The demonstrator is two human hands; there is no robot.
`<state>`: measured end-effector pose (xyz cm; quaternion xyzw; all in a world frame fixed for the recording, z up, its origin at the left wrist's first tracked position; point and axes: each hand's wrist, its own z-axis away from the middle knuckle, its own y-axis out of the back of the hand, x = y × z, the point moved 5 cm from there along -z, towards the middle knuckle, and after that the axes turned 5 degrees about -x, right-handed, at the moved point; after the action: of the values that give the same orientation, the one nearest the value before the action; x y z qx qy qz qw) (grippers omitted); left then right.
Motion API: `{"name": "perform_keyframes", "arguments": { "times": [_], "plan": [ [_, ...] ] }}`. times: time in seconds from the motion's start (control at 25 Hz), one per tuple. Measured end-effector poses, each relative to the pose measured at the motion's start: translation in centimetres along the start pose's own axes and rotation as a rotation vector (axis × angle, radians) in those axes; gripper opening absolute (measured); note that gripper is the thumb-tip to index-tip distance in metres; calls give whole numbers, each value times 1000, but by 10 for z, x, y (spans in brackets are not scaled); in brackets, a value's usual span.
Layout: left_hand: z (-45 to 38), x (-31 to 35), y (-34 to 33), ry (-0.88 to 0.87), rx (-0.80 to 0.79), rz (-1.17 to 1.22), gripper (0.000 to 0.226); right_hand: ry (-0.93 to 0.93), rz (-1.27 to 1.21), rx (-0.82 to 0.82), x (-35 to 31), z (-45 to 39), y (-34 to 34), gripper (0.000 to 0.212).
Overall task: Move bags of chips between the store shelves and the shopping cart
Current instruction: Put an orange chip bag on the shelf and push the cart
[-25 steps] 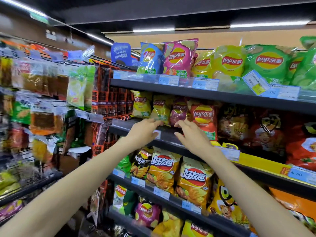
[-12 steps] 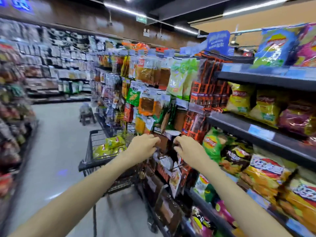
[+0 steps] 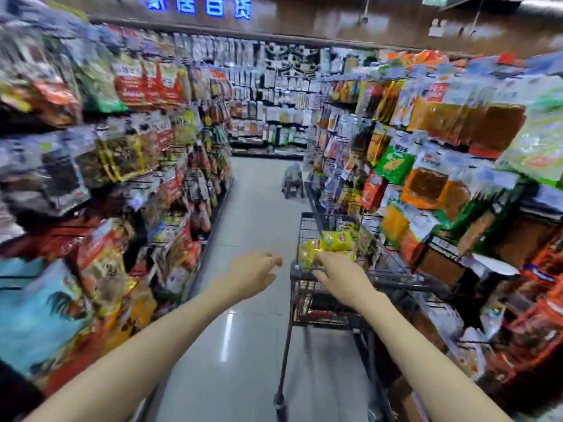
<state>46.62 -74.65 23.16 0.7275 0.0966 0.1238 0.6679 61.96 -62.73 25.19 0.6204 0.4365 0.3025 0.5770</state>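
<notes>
A dark wire shopping cart [image 3: 307,220] stands in the aisle, close against the right-hand shelves. Yellow bags of chips [image 3: 335,240] lie in its basket. My right hand [image 3: 341,277] reaches over the cart's near rim [image 3: 393,274], fingers apart, its fingertips near the closest yellow bag. My left hand [image 3: 253,271] hovers just left of the cart, fingers spread, holding nothing. The chip shelves I faced a moment ago are out of view.
Shelves packed with hanging snack packets line both sides of the aisle, left [image 3: 122,166] and right [image 3: 441,166]. Grey tiled floor [image 3: 253,208] runs ahead between them. A small stool [image 3: 292,181] stands further down, near the right shelves.
The view has swung left, from the chip shelves to down the aisle. Both empty hands have moved from the shelf edge over to the cart.
</notes>
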Motion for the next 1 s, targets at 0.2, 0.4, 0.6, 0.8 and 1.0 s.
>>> {"name": "perform_keyframes", "arguments": {
  "times": [0.2,0.4,0.6,0.8,1.0],
  "plan": [
    [-12,-90,-15,139,-23,-53,37,159,-20,-70,-37,-100,-46,27],
    [-64,-188,-15,237,-46,-62,36,230,-79,-120,-50,-227,-61,27],
    [-109,-278,-15,332,-11,-59,33,302,-136,-137,-73,-347,-74,26],
    [-168,-343,-47,365,-46,-14,32,336,-68,-243,-77,-418,-132,26],
    [-274,-402,-76,250,-79,38,36,219,-32,-256,-36,-517,-163,26]
  ]
}}
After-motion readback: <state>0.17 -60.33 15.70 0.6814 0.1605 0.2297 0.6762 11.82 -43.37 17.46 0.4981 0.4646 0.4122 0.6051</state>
